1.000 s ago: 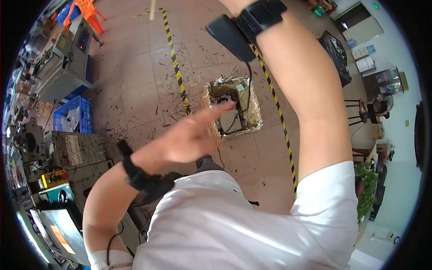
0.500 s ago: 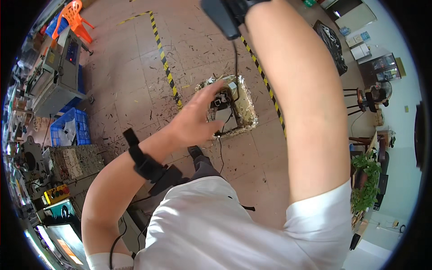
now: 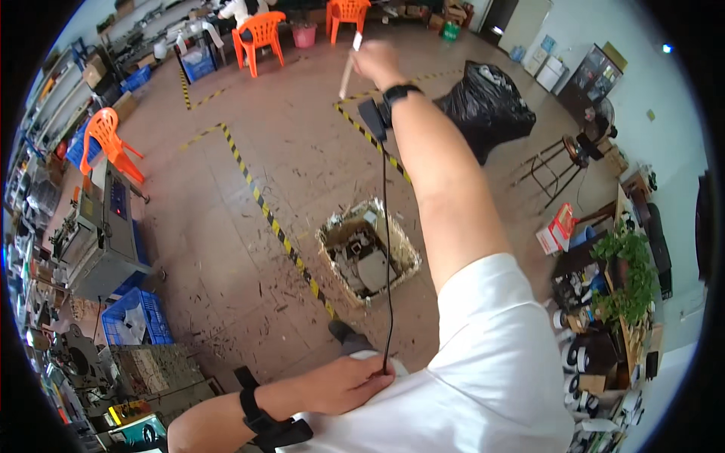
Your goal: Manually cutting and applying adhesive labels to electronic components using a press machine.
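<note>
In the head view, the right hand [image 3: 377, 62], stretched far ahead, is clenched around a pale, slender strip [image 3: 347, 78], which hangs above the floor [image 3: 226, 279] with a white piece at its upper end. The left hand [image 3: 351, 383] lies near, against the smooth white shirt [image 3: 483, 362], its fingertips meeting a thin black cable [image 3: 387, 226]; whether they grasp it I cannot tell. That cable runs from the black device [image 3: 372, 119] at the right wrist and crosses in front of a rectangular box [image 3: 406, 257] with a crinkled, shiny rim and jumbled scraps inside. Far right, partly behind the right forearm, slumps a glossy, creased black plastic bag [image 3: 495, 113]. Orange moulded chairs [image 3: 262, 36] stand far off; to the left are a boxy grey machine [image 3: 106, 257] and a blue lattice crate [image 3: 155, 317]. Striped tape [image 3: 260, 200] and dark slivers mark the tiled floor.
</note>
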Tool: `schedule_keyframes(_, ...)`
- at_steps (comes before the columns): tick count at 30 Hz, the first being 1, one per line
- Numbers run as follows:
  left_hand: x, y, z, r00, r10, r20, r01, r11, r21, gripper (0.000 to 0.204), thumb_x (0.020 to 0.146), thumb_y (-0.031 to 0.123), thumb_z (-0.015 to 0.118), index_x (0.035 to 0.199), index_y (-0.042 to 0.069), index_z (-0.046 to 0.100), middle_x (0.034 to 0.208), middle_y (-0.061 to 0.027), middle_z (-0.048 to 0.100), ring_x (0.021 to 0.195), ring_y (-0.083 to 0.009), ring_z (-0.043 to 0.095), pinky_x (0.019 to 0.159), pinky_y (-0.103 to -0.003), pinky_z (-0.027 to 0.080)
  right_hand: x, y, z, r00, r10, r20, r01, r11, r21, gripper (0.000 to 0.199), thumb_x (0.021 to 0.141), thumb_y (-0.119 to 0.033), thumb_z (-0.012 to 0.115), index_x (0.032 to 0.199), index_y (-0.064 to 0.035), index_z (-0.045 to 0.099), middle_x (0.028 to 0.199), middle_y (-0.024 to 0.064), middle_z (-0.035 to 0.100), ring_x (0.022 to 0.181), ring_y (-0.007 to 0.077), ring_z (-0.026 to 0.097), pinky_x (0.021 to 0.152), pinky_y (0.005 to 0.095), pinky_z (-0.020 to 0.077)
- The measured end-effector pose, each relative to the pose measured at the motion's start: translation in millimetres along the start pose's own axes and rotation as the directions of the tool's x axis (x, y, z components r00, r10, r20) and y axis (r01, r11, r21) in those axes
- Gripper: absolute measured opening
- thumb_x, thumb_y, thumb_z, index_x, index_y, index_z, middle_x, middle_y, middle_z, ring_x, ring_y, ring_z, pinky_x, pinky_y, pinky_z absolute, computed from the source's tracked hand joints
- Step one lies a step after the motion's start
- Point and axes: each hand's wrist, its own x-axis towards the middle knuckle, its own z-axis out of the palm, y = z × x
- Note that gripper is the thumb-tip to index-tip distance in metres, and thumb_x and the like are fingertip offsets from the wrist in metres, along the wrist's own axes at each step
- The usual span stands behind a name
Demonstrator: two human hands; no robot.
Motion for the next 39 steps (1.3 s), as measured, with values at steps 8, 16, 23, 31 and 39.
schedule_keyframes(8,-30,86,-4,0.951,0.152,-0.27,-0.102,0.977,0.19,0.016,0.096,0.012,0.061,0.108,0.002,0.065,0.081,-0.0145,0.069,0.074,-0.0325,0.069,0.066,-0.041,0.055,-37,19,11,0.997,0.045,0.062,-0.051,0.993,0.104,0.022,0.078,-0.027,0.068,0.082,-0.0066,0.076,0.082,0.0177,0.071,0.082,0.034,0.069,0.075,0.0429,0.0545)
schedule_keyframes(16,-28,141,27,0.792,0.597,-0.132,-0.428,0.696,0.577,0.053,0.085,0.009,0.068,0.131,-0.01,0.051,0.081,-0.0125,0.058,0.064,-0.023,0.061,0.053,-0.031,0.051,-57,-47,42,0.993,0.058,0.099,-0.083,0.96,0.269,0.02,0.076,-0.024,0.07,0.082,-0.0067,0.076,0.08,0.0167,0.071,0.08,0.0326,0.07,0.075,0.0419,0.0549)
schedule_keyframes(23,-48,155,30,0.681,0.721,-0.129,-0.47,0.565,0.678,0.04,0.087,0.008,0.068,0.121,-0.009,0.058,0.077,-0.0123,0.061,0.063,-0.023,0.063,0.056,-0.03,0.052,-80,-146,87,0.98,-0.162,0.114,0.118,0.94,0.32,0.021,0.078,-0.026,0.071,0.079,-0.0062,0.076,0.075,0.0123,0.072,0.073,0.0255,0.071,0.07,0.0366,0.0551)
schedule_keyframes(31,-71,159,38,0.731,0.279,-0.623,-0.458,0.877,-0.144,0.023,0.081,0.0,0.075,0.102,-0.006,0.068,0.081,-0.0135,0.068,0.071,-0.0245,0.068,0.06,-0.028,0.054,-50,-259,111,0.973,-0.23,0.011,0.213,0.918,0.335,0.023,0.075,-0.03,0.07,0.078,-0.0079,0.077,0.077,0.013,0.072,0.072,0.0288,0.07,0.071,0.0393,0.0553)
schedule_keyframes(39,-81,129,45,0.555,0.745,-0.369,-0.583,0.665,0.467,0.014,0.081,-0.006,0.073,0.094,-0.006,0.071,0.09,-0.0148,0.072,0.081,-0.0297,0.071,0.073,-0.034,0.057,-71,-299,127,0.926,-0.372,0.059,0.294,0.811,0.507,0.016,0.073,-0.02,0.068,0.072,-0.0054,0.074,0.077,0.0184,0.07,0.075,0.033,0.07,0.073,0.0435,0.0556)
